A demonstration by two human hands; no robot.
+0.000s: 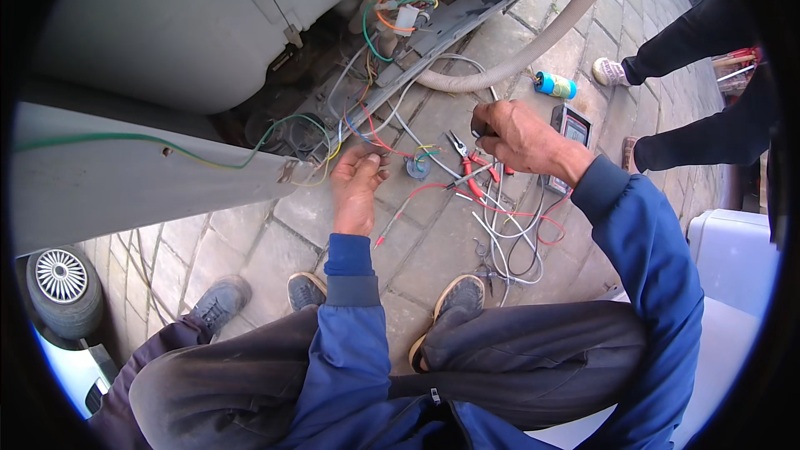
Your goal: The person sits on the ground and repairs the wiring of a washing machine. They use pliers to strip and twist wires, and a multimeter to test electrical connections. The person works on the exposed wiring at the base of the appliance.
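My left hand [360, 187] is closed in a pinch beside the opened grey appliance [150, 167]. Thin red and blue wires [364, 129] run from its base to my fingertips. To the right, my right hand [527, 137] is closed round a small dark object [480, 122], mostly hidden by the fingers. Between the hands, on the paving, lie red-handled pliers [469, 173] with their jaws slightly apart. A small round grey part [417, 168] with coloured wire ends lies next to them. A red test lead [433, 187] ends near my left wrist.
A multimeter [573, 127] lies beyond my right wrist, near a blue-green cylinder [555, 85]. A corrugated hose [533, 54] curves across the far side. Tangled white cables [500, 242] lie before my feet. Another person's legs [692, 42] stand at right; a wheel [62, 283] is at left.
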